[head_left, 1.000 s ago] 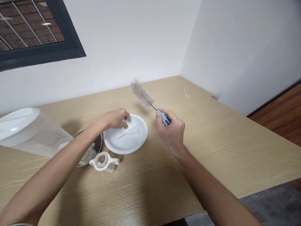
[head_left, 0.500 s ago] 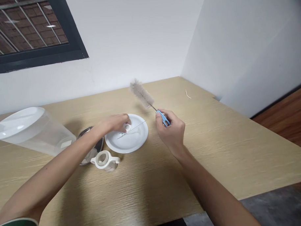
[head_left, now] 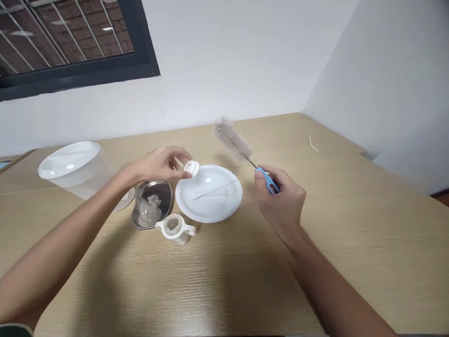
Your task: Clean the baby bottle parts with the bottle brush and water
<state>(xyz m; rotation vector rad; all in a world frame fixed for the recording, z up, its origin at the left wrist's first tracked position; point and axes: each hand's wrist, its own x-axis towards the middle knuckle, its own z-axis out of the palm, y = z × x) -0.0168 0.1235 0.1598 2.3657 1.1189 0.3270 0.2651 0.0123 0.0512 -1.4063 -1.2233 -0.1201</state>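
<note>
Between the thumb and fingers of my left hand (head_left: 164,163) is a white bottle collar ring (head_left: 191,168), held just above the left rim of a white plate (head_left: 209,213). On that plate lies a thin wire brush (head_left: 216,187). My right hand (head_left: 282,201) grips the blue handle of a bottle brush (head_left: 234,138), its pale bristles pointing up and left over the table. A steel kidney dish (head_left: 170,197) with clear soft pieces (head_left: 150,210) in it is below my left wrist. In front of it stands a white two-handled holder (head_left: 175,229).
A large translucent plastic container (head_left: 73,169) stands at the left, partly behind my left forearm. A small pale curved strip (head_left: 313,144) lies on the wooden table (head_left: 359,232) at the far right. A wall and a barred window (head_left: 68,36) are behind.
My left hand has lifted the collar ring off the plate, up and to the left. My right hand still holds the bottle brush. The view has shifted left.
</note>
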